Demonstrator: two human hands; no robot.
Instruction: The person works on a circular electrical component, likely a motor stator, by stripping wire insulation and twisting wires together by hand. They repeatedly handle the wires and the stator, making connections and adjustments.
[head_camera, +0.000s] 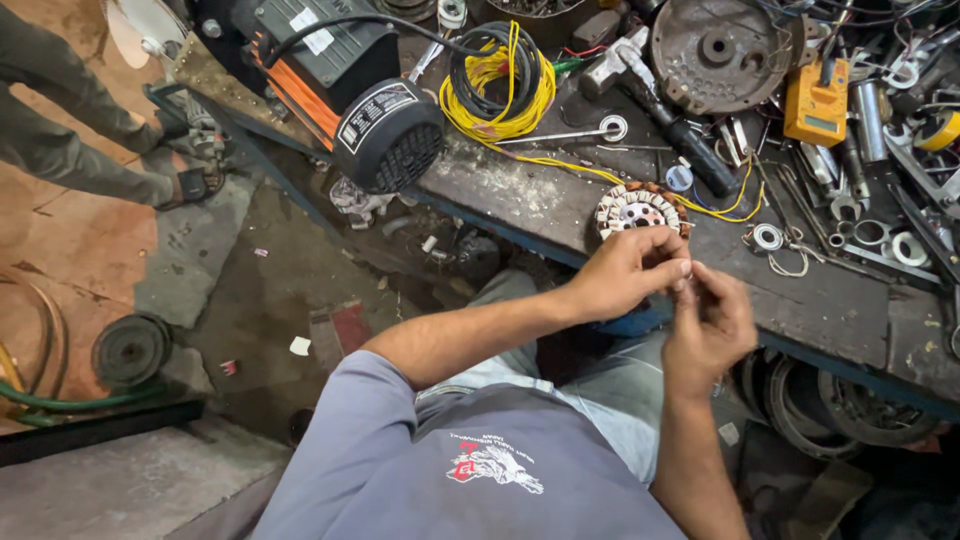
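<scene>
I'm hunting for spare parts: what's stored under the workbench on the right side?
Under the workbench edge, dark ring-shaped parts lean together beside the right hand. What lies deeper beneath is hidden by the bench top and shadow.

A round black-and-white label (374, 113) sits on the motor's end. A white sticker (312, 30) lies on the motor top. The yellow meter's grey screen (820, 123) faces up.

Cluttered workbench (560, 195) above a stained, dusty concrete floor (250, 290)
</scene>
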